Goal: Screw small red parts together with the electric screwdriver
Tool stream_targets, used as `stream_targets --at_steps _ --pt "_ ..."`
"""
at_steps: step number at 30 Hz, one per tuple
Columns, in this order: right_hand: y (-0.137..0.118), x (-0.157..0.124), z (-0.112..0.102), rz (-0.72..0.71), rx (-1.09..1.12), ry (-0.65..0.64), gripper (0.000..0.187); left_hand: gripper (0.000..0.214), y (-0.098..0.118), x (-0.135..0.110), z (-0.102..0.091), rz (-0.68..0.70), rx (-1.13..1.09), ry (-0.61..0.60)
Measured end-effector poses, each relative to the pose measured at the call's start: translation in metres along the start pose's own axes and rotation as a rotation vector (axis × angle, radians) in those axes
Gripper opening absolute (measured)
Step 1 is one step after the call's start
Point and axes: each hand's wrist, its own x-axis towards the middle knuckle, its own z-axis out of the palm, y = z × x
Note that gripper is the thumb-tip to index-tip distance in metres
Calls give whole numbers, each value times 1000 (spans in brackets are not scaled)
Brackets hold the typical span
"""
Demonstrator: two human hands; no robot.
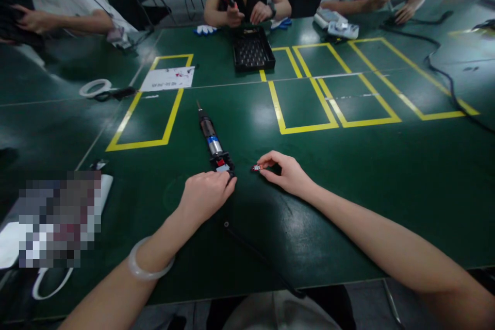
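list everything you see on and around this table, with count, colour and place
electric screwdriver: 1, black with blue band, table centre, at left hand
small part: 1, red and white, in right fingertips
cable: 1, black, near table edge
parts tray: 1, black, far centre
tape outlines: several, yellow, on green table
paper sheet: 1, white, far left
tape roll: 1, white, far left
other people: 3, far side
bracelet: 1, pale, left wrist
left hand: touching screwdriver end
right hand: pinching part

White sheet (167, 78), far left on the tabletop (348, 175): red and dark print, too small to read.
Elsewhere: no legible text.
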Motion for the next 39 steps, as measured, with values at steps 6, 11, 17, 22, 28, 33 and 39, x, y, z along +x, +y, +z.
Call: stream_targets --at_steps 6,11,17,22,28,33,39 --pt "-2 -1 1 -49 -105 -21 16 34 17 -6 3 257 -84 76" --pt "-5 -2 2 -72 -209 -64 13 34 23 -7 0 349 -120 76" --pt "-3 -3 3 -116 -234 -100 12 34 22 -7 -1 345 -155 38" --pt "-6 -4 5 -95 -194 -77 10 33 21 -7 -1 344 -194 25" --pt "-8 -3 6 -79 -146 -88 9 35 17 -8 -2 328 -242 -31" --pt "-8 -3 6 -96 -166 -87 13 41 6 -5 -1 162 -381 9" --pt "-15 -5 8 -111 -198 -104 17 33 2 7 3 -135 -582 207"
